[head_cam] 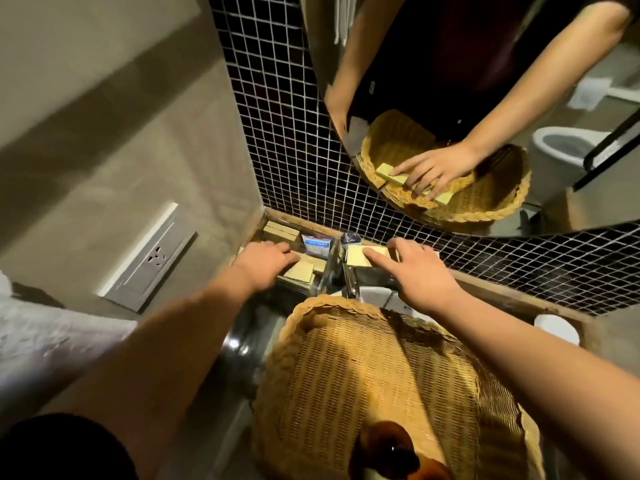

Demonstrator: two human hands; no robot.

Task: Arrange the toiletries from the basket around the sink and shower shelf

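A big woven basket (381, 382) is seen low in the middle, over the sink (375, 295). A brown bottle (391, 448) is lying in its near end. The left hand (266, 263) is stretched to the corner ledge (491, 289) by the black tiled wall (277, 133), with its grip spread flat on small yellow boxes (299, 271). More yellow boxes (280, 232) and a blue packet (315, 247) are kept just behind. A flat yellow box (358, 258) is pinched by the right hand (415, 271) near the tap (349, 285). A white cup (556, 329) is set far right. Both hands are shown again in the mirror (519, 81).
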